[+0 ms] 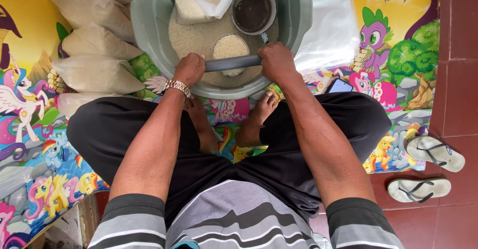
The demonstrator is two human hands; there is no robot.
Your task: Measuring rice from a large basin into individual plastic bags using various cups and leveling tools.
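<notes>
Left hand (189,68): fist closed round grey pipe (233,62) end, over basin rim (149,35)
Right hand (277,62): clenched on other end
Pipe: lies across rice-filled measuring cup (230,47)
Room: rice bags (97,73) just left

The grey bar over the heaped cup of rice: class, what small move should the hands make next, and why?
Probably draw the grey bar across the cup. The left hand and right hand grip its ends, it lies over the cup's near edge, and the rice is full to the rim.
</notes>
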